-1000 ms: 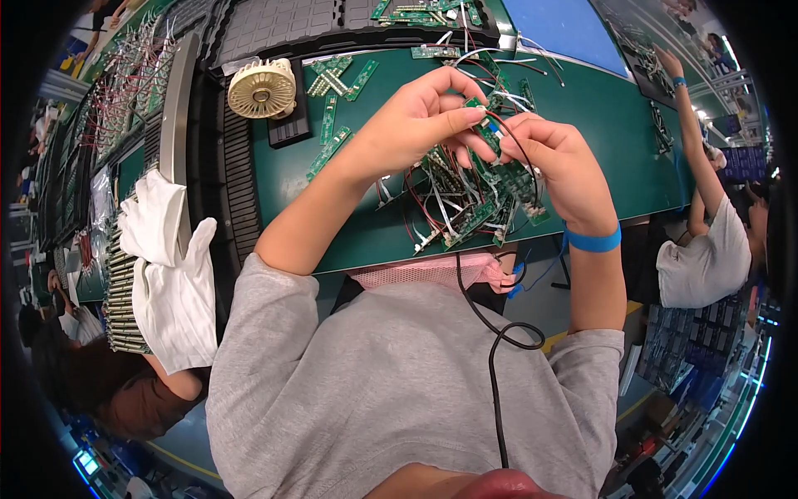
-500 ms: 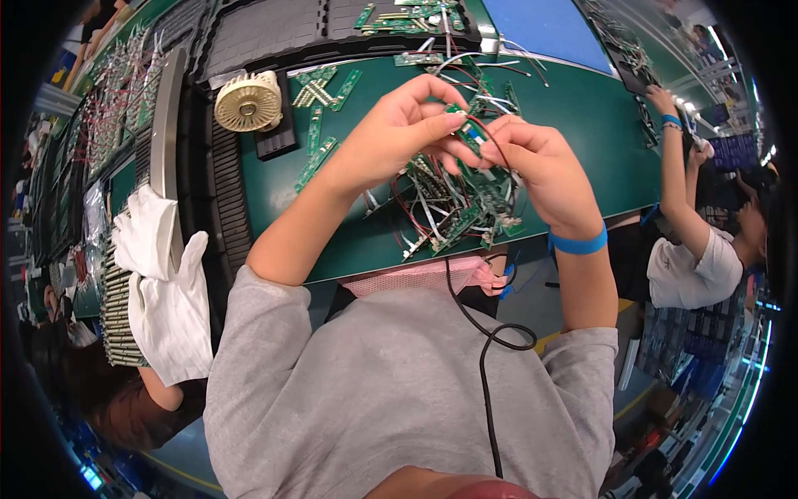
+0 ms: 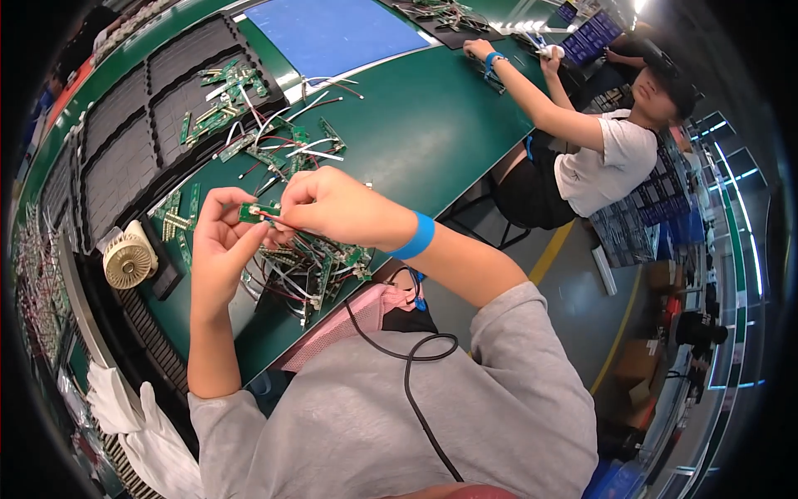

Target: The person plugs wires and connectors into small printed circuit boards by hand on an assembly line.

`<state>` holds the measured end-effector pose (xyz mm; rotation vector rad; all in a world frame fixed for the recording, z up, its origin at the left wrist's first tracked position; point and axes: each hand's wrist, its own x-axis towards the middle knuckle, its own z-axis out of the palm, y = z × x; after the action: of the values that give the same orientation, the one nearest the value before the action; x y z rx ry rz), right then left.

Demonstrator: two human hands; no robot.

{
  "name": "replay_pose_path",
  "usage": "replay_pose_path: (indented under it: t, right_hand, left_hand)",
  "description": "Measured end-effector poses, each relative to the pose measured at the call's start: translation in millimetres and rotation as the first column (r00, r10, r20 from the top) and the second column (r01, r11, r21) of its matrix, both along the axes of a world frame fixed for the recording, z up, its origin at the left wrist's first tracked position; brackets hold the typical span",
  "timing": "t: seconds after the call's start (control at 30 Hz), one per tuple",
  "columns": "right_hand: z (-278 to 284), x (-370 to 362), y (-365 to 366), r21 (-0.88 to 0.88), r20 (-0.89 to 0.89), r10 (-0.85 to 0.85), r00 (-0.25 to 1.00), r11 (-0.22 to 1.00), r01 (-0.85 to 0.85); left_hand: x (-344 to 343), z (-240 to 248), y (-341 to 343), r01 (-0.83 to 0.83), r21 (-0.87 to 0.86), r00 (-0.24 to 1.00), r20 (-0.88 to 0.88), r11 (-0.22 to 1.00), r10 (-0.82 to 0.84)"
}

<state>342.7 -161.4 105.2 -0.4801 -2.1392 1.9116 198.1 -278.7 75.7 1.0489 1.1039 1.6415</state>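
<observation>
Over the green tabletop, my left hand (image 3: 220,249) is closed on a small green circuit board (image 3: 250,214), its thumb below and fingers behind. A white connector sits on that board, with red and black wires (image 3: 278,220) running from it toward my right hand (image 3: 337,208). My right hand is closed in a pinch on these wires, close against the board; its fingertips are partly hidden. Below both hands lies a heap of green circuit boards (image 3: 320,279) tangled with white, red and black wires.
A cream fan (image 3: 130,256) stands at the left. Behind are a black compartment tray (image 3: 125,125) with boards on its edge and a blue mat (image 3: 332,37). White gloves (image 3: 141,424) lie at lower left. A co-worker (image 3: 598,150) sits at the right.
The view has swung to the right, bringing the co-worker further in. My right hand has turned over, its back now showing, and pinches the wires, while my left hand keeps the board.
</observation>
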Motion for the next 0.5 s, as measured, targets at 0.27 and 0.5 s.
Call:
replay_pose_path:
  t: [0.27, 0.5]
  right_hand:
    - [-6, -4, -6, 0.274, -0.029, -0.065, 0.997, 0.959, 0.071]
    - [-8, -2, -11, 0.392, -0.071, -0.093, 0.993, 0.913, 0.114]
  left_hand:
    - [15, -5, 3, -0.173, -0.015, 0.984, -0.048, 0.985, 0.172]
    - [17, -5, 2, -0.231, -0.015, 0.969, -0.092, 0.973, 0.228]
